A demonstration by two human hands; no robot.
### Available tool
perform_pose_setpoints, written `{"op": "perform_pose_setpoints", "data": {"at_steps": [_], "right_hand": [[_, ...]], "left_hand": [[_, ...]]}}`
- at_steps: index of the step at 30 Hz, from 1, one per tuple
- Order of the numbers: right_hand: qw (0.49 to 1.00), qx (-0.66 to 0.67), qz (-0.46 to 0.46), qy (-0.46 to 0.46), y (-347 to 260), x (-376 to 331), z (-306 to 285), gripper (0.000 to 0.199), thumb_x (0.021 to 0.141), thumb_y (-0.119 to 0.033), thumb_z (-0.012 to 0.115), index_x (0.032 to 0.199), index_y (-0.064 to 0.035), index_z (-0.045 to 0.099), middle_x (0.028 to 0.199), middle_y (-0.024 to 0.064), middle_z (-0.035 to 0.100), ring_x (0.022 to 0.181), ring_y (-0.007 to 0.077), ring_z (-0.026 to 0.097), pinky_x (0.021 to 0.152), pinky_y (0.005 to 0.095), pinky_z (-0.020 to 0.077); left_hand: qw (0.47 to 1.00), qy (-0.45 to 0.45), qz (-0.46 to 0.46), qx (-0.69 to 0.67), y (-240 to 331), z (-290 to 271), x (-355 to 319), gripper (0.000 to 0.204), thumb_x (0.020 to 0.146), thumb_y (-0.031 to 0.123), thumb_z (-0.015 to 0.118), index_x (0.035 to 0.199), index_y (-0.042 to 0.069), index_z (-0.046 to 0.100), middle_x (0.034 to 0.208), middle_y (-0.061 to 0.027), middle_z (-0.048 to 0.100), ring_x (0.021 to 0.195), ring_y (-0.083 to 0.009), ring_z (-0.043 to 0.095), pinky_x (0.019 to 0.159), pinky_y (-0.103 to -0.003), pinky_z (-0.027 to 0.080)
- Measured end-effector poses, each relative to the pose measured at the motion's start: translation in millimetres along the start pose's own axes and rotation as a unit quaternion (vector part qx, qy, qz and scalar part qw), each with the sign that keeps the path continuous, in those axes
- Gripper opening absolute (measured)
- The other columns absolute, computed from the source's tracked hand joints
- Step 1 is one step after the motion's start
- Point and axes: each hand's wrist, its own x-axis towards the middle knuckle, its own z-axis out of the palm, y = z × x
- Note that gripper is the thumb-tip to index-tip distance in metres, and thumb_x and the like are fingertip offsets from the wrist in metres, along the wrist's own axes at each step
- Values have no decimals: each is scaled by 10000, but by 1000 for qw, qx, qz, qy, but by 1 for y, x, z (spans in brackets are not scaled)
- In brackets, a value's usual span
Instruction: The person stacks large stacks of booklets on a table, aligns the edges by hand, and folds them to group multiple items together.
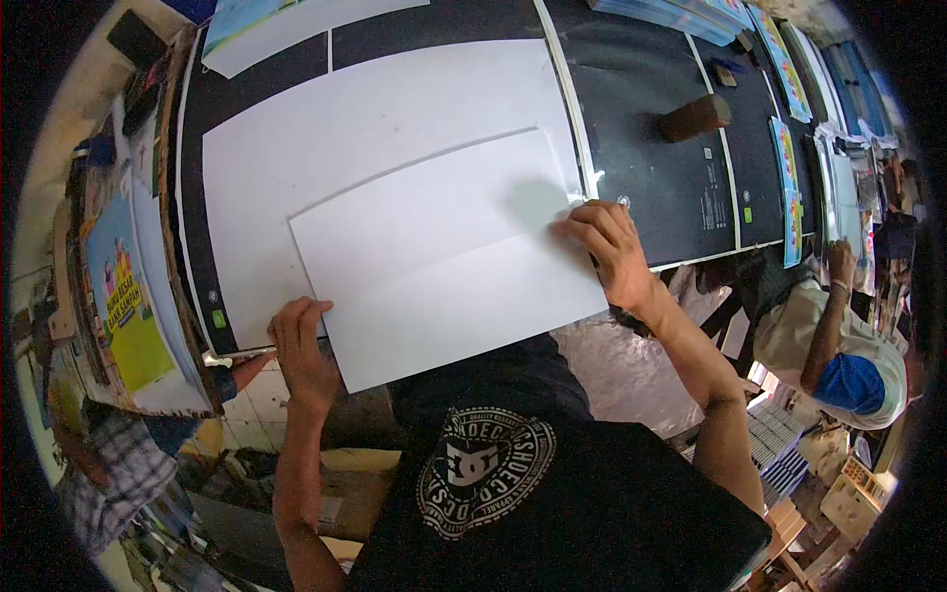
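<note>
A white sheet of paper (454, 286) lies at a slant over a larger white sheet (345, 128) on the black-topped table. Its near part reaches past the table's front edge toward my body. A faint line runs across its middle; whether it is a crease I cannot tell. On its left edge my left hand (301, 340) is closed, the fingertips at the paper's border. My right hand (612, 247) grips the right edge with bent fingers on top, casting a soft shadow on the paper. The right thumb is mostly hidden.
A brown wooden block (696, 118) stands on the black table (641, 148) at the right. Printed blue stacks (681, 18) lie at the far edge. Colourful printed sheets (133, 296) are stacked at the left. Another person (829, 345) works at the right, and a plaid sleeve (118, 483) shows at lower left.
</note>
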Motion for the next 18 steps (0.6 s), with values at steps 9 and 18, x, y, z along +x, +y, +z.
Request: {"op": "perform_pose_setpoints", "data": {"at_steps": [9,18], "right_hand": [[1000,-2,8,15,3,-2,3,404,786,-150,667,1180,-66,690,1174,136,639,1128,358,581,961,457,456],[1000,5,10,3,-3,2,-3,469,769,-200,709,1218,-70,672,1181,130,627,1128,359,573,980,461,448]], "left_hand": [[1000,2,-13,-15,-10,12,-4,448,787,254,772,1182,105,621,1190,-110,574,1185,-332,531,1058,-506,352],[999,23,-17,-29,3,9,2,423,794,285,759,1163,123,630,1169,-94,578,1162,-318,538,1036,-498,350]]}}
